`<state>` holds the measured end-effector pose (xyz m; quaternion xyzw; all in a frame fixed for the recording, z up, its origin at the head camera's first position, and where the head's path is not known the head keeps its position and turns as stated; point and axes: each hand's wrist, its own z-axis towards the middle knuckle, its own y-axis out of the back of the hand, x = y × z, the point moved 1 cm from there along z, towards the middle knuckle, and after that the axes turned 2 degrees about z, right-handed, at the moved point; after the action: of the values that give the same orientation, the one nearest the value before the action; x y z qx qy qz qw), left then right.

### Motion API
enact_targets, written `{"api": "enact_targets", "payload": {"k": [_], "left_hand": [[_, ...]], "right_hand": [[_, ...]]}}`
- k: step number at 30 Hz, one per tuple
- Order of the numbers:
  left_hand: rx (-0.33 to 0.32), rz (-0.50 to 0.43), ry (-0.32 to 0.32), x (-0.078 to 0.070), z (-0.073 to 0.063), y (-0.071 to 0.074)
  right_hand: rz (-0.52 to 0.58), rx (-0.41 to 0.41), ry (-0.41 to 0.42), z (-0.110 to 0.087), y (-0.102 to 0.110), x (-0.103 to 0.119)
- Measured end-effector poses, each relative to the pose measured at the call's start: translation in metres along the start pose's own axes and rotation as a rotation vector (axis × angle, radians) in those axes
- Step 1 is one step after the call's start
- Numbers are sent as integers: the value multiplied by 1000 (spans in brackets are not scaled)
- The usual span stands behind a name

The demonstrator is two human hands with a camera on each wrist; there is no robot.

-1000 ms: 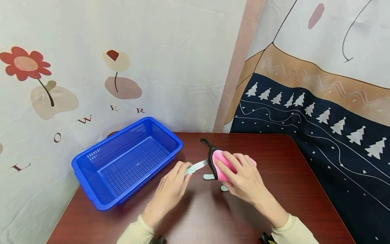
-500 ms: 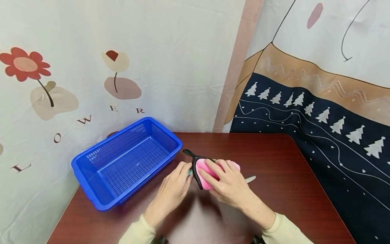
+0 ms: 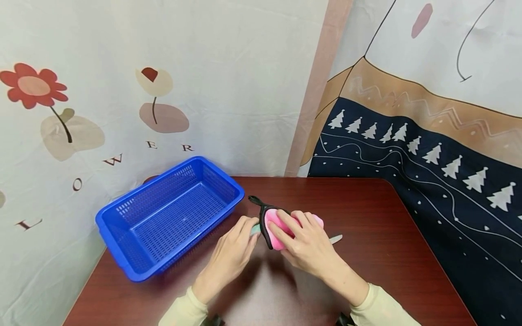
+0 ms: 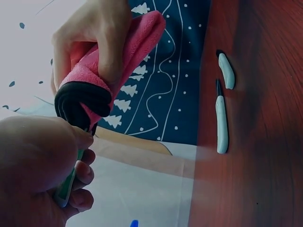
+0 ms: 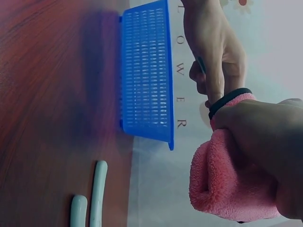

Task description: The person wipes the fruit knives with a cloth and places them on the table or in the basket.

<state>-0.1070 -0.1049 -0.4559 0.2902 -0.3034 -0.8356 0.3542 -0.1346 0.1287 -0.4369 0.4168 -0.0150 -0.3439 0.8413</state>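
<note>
In the head view my left hand (image 3: 229, 256) grips the mint-green handle (image 3: 254, 230) of a knife. Its blade is hidden inside a pink cloth (image 3: 275, 243) with black trim and a black hanging loop. My right hand (image 3: 313, 246) pinches the folded cloth around the blade, close to the left fingertips. The left wrist view shows the fingers curled round the green handle (image 4: 65, 189), right below the black edge of the pink cloth (image 4: 142, 40). Both hands are held over the table.
Two more mint-handled utensils (image 4: 222, 125) lie on the dark red wooden table (image 3: 367, 203); a light tip (image 3: 335, 239) of one shows beyond my right hand. A blue perforated basket (image 3: 171, 262) stands at the left. Printed fabric (image 3: 244, 90) hangs behind the table.
My right hand has slid left with the cloth, covering the blade that was bare a second ago. In the last half second the cloth has shifted slightly back to the right.
</note>
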Motion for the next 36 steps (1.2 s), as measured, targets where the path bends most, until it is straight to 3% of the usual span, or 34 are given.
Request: {"api": "enact_targets", "payload": {"k": [17, 36], "left_hand": [[21, -25, 32, 0, -1, 2], [-5, 8, 13, 0, -3, 3]], "right_hand": [[8, 23, -48, -8, 4, -12], [-6, 62, -114, -26, 11, -36]]}}
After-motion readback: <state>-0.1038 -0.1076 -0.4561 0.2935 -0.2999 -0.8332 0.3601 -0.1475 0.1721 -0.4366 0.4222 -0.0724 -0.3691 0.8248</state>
